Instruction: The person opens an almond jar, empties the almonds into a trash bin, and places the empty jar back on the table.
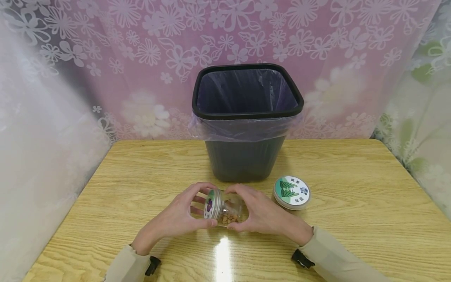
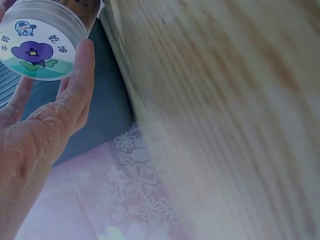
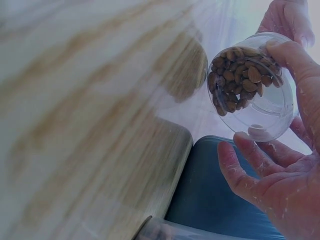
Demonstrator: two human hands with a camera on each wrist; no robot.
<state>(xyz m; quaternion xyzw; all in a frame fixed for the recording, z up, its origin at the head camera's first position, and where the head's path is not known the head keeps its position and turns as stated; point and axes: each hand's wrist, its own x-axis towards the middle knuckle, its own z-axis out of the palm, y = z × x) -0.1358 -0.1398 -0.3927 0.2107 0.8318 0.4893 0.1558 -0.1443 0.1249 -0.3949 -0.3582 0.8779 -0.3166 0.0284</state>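
Observation:
A clear jar (image 1: 235, 205) lies tipped on its side between my two hands, close over the wooden table. Almonds (image 3: 240, 82) are gathered along its lower wall. Its screw lid (image 2: 37, 47), printed with a purple cartoon figure, faces left and is on the jar. My left hand (image 1: 179, 213) grips the lid end, thumb in front and fingers behind. Around the base end curve the thumb and fingers of my right hand (image 1: 264, 211). To the right of that hand stands a second jar (image 1: 292, 192), upright, with a green and white lid.
Behind the hands stands a dark bin (image 1: 244, 156) with a black rim and a purple liner bag. The wooden table (image 1: 352, 188) extends to both sides. A pink floral curtain (image 1: 141, 78) hangs at the back.

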